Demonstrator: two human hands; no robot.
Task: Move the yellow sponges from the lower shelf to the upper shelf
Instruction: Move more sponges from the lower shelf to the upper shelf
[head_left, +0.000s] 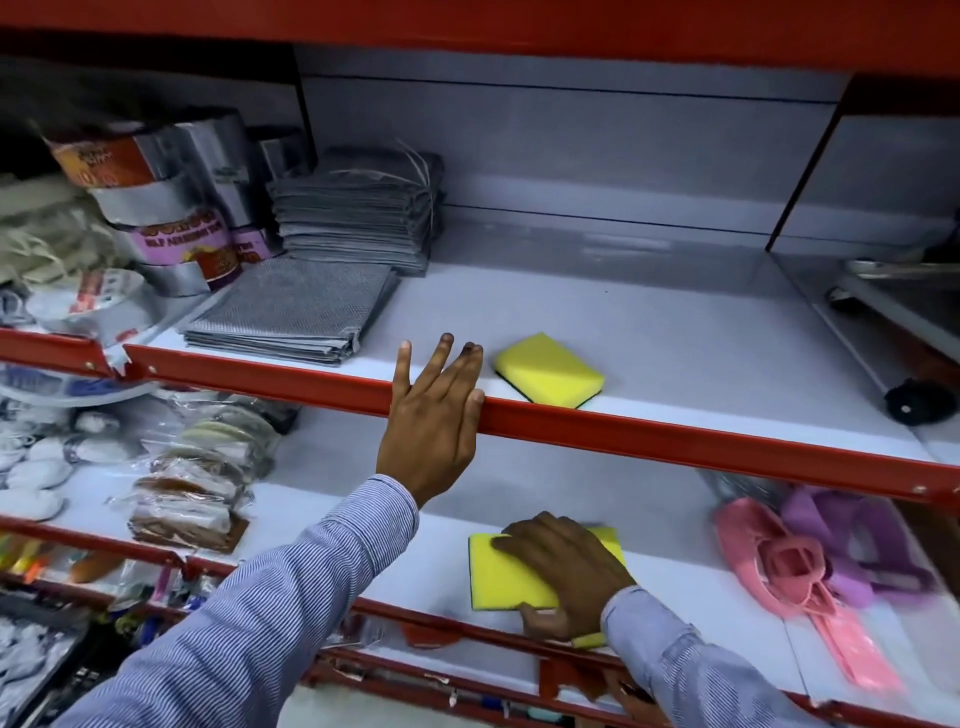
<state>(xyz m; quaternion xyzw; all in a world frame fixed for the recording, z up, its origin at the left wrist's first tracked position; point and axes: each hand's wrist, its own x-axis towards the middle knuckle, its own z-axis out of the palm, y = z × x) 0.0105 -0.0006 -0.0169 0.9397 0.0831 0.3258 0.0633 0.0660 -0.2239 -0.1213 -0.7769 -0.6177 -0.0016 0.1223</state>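
The right hand grips a yellow sponge w/ its long side left-right, right below the red rail, while the left hand, fingers spread & empty, rests on it.

One head-worn camera looked forward and down, close to the upper shelf and lower shelf.

The upper shelf lies bare right of and behind the yellow sponge. Left of that sponge, stacked grey cloths fill the board. A wheeled frame blocks its far right
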